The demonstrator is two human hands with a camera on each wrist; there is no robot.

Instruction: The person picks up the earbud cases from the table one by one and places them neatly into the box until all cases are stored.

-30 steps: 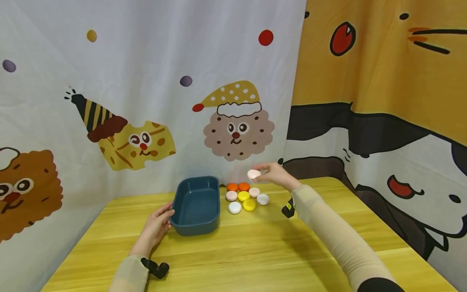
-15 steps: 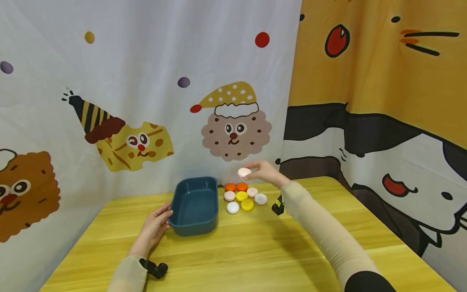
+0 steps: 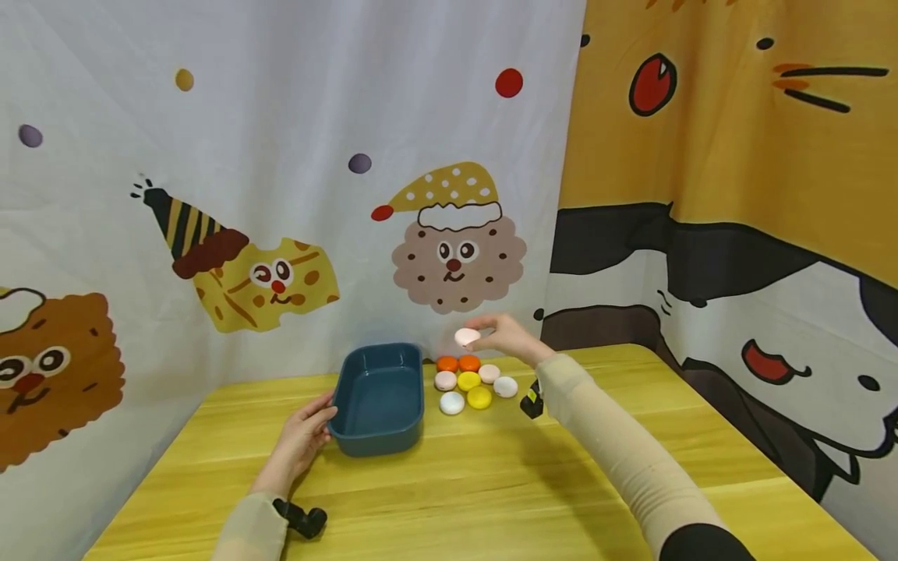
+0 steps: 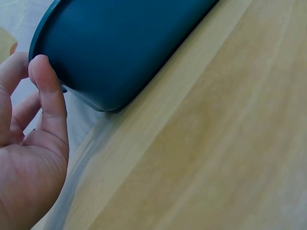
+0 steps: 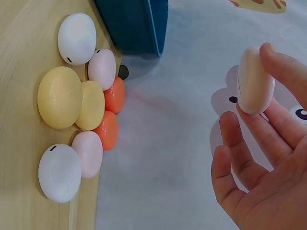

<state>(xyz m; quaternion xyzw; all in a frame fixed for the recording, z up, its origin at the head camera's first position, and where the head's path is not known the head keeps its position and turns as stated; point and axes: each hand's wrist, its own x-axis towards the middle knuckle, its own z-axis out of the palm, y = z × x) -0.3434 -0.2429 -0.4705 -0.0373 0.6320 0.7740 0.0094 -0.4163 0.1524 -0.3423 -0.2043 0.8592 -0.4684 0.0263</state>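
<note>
My left hand (image 3: pixel 302 436) holds the near-left rim of a deep blue rectangular baking dish (image 3: pixel 375 444), which stands on the table. In the left wrist view, the thumb and fingers meet the dish's edge. Raised over the back of the table, my right hand (image 3: pixel 508 336) pinches a smooth, pale pink rounded disc (image 5: pixel 255 81) between thumb and fingertips; the other fingers are loosely bent. Below it lie similar discs close together: two orange discs (image 3: pixel 458 364), two yellow discs (image 3: pixel 479 398), two pale pink discs (image 3: pixel 445 380) and two white discs (image 3: pixel 452 403).
The wooden table (image 3: pixel 435 499) backs onto a white curtain (image 3: pixel 281 140) with cartoon prints. Another printed curtain (image 3: pixel 737 156) hangs at the right. The discs sit just right of the dish. Black wrist cameras (image 3: pixel 302 520) are strapped to both wrists.
My right hand has moved a little left with the pale pink disc, mostly in the first half second. The left hand stays at the dish, and the discs on the table lie as before.
</note>
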